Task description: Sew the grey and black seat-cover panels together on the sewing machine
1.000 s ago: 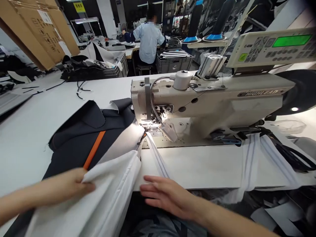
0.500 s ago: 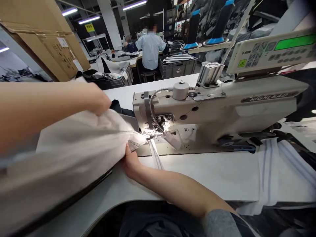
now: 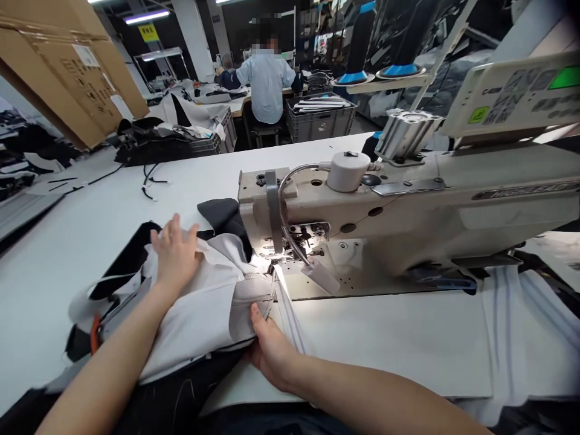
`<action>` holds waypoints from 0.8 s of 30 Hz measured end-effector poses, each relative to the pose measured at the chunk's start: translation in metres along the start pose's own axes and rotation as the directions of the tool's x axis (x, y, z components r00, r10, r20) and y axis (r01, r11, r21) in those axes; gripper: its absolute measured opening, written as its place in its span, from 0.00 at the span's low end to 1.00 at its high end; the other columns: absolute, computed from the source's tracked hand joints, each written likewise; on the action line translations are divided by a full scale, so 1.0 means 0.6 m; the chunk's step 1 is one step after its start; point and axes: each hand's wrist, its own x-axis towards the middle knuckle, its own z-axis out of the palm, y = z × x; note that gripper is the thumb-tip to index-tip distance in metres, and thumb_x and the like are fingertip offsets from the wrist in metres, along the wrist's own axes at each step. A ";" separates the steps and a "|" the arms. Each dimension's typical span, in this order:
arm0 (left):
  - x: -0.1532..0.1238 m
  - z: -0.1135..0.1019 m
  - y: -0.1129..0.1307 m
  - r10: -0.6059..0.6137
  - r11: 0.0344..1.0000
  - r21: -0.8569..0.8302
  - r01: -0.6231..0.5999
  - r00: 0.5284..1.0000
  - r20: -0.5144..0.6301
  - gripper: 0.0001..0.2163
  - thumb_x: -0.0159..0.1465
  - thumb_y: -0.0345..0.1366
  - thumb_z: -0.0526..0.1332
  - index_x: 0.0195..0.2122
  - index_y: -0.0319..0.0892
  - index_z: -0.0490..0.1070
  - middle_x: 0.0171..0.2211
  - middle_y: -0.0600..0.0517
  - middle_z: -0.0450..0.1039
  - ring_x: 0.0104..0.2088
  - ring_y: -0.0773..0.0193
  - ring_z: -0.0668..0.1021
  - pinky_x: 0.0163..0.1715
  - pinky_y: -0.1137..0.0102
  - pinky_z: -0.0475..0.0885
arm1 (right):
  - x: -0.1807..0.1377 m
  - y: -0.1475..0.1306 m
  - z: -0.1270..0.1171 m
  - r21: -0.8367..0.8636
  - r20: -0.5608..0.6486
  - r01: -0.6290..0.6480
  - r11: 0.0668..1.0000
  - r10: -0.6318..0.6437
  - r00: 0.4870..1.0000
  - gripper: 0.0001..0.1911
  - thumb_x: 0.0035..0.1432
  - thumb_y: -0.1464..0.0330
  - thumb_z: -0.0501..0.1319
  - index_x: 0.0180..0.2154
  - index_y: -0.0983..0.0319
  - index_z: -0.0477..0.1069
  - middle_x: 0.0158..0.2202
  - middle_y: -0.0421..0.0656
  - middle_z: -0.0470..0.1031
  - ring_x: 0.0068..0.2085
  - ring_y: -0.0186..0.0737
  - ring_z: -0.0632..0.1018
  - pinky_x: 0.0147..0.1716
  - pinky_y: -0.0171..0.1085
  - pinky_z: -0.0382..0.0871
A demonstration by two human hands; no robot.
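My left hand [image 3: 176,254] lies on a white and black fabric piece [image 3: 194,320], its fingers stretched out and apart. My right hand [image 3: 274,350] grips the piece's grey mesh edge [image 3: 248,305], thumb on top and the other fingers hidden underneath. That edge reaches the lit needle area of the sewing machine [image 3: 290,241]. A white tape with bluish stripes [image 3: 289,314] runs from there toward me, just beside my right hand. Dark fabric [image 3: 222,217] shows behind the piece, against the machine head.
More striped white tape [image 3: 502,338] hangs over the table's front edge at right. Black cords [image 3: 147,181] lie on the white tabletop [image 3: 203,175]. Farther back are a cardboard box [image 3: 86,78], a grey crate [image 3: 321,121] and a seated person [image 3: 266,87]. Thread cones [image 3: 360,45] stand behind the machine.
My left hand has come down from the raised fabric and now rests on it with fingers spread. The fabric has dropped onto the table. My right hand keeps its grip near the needle.
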 end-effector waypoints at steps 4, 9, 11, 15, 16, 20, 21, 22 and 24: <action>-0.093 -0.094 0.039 -0.007 0.967 -0.252 -0.040 0.983 -0.184 0.19 0.65 0.35 0.52 0.58 0.42 0.60 0.40 0.44 0.72 0.37 0.57 0.76 0.39 0.63 0.71 | -0.001 -0.005 0.004 -0.026 0.017 -0.024 0.999 0.024 1.000 0.41 0.36 0.43 0.70 0.46 0.61 0.64 0.43 0.47 0.74 0.44 0.46 0.75 0.38 0.41 0.69; -0.185 -0.143 0.153 0.542 0.812 -0.383 -0.440 0.812 0.217 0.25 0.60 0.38 0.57 0.59 0.38 0.60 0.31 0.47 0.71 0.28 0.58 0.74 0.24 0.67 0.71 | -0.011 -0.026 -0.007 -0.179 0.079 -0.057 0.982 0.072 0.994 0.29 0.43 0.46 0.67 0.36 0.63 0.67 0.32 0.43 0.73 0.36 0.41 0.74 0.38 0.39 0.67; -0.188 -0.131 0.177 0.468 0.882 -0.224 -0.414 0.822 0.326 0.29 0.58 0.35 0.59 0.62 0.37 0.57 0.33 0.45 0.70 0.33 0.53 0.74 0.27 0.62 0.72 | -0.032 -0.049 -0.011 -0.343 0.113 -0.046 0.938 0.090 0.989 0.23 0.48 0.50 0.64 0.33 0.62 0.67 0.29 0.40 0.70 0.33 0.37 0.72 0.37 0.38 0.67; -0.159 -0.108 0.189 0.370 0.926 -0.141 -0.350 0.765 0.527 0.30 0.62 0.24 0.51 0.66 0.42 0.48 0.34 0.44 0.70 0.33 0.54 0.76 0.27 0.64 0.72 | -0.094 -0.118 -0.014 -0.894 0.275 0.249 0.372 0.017 0.961 0.08 0.58 0.64 0.57 0.31 0.62 0.69 0.32 0.41 0.72 0.34 0.36 0.72 0.36 0.35 0.65; -0.151 -0.107 0.188 0.354 0.932 -0.149 -0.332 0.734 0.579 0.31 0.62 0.22 0.50 0.66 0.41 0.45 0.33 0.43 0.71 0.33 0.55 0.76 0.27 0.66 0.72 | -0.106 -0.134 -0.017 -0.927 0.330 0.326 0.184 -0.006 0.944 0.07 0.59 0.67 0.55 0.32 0.62 0.70 0.32 0.41 0.72 0.34 0.36 0.72 0.35 0.34 0.64; -0.128 -0.114 0.183 0.432 0.901 -0.295 -0.319 0.585 0.686 0.38 0.58 0.19 0.51 0.67 0.38 0.36 0.36 0.42 0.74 0.34 0.53 0.78 0.34 0.63 0.73 | -0.101 -0.174 -0.056 -0.865 0.466 0.361 -0.349 -0.289 0.836 0.13 0.63 0.69 0.48 0.40 0.61 0.71 0.35 0.44 0.73 0.36 0.39 0.73 0.35 0.36 0.66; -0.124 -0.116 0.180 0.466 0.884 -0.349 -0.310 0.550 0.693 0.38 0.57 0.20 0.51 0.67 0.38 0.35 0.37 0.43 0.75 0.35 0.53 0.78 0.37 0.62 0.73 | -0.088 -0.179 -0.070 -0.839 0.482 0.298 -0.455 -0.369 0.795 0.14 0.63 0.69 0.48 0.43 0.61 0.70 0.36 0.45 0.73 0.36 0.40 0.73 0.35 0.36 0.66; -0.122 -0.117 0.177 0.492 0.870 -0.400 -0.288 0.521 0.698 0.38 0.57 0.21 0.51 0.67 0.38 0.35 0.38 0.43 0.75 0.36 0.52 0.78 0.39 0.61 0.73 | -0.073 -0.182 -0.084 -0.806 0.499 0.229 -0.546 -0.418 0.760 0.15 0.63 0.70 0.47 0.45 0.61 0.70 0.37 0.46 0.72 0.36 0.41 0.73 0.34 0.36 0.66; -0.118 -0.114 0.169 0.523 0.847 -0.493 -0.200 0.483 0.702 0.35 0.59 0.24 0.50 0.67 0.37 0.37 0.41 0.42 0.75 0.41 0.51 0.78 0.43 0.59 0.72 | -0.040 -0.186 -0.103 -0.726 0.534 0.133 -0.675 -0.432 0.726 0.16 0.62 0.71 0.48 0.46 0.61 0.70 0.36 0.47 0.71 0.35 0.41 0.72 0.32 0.36 0.66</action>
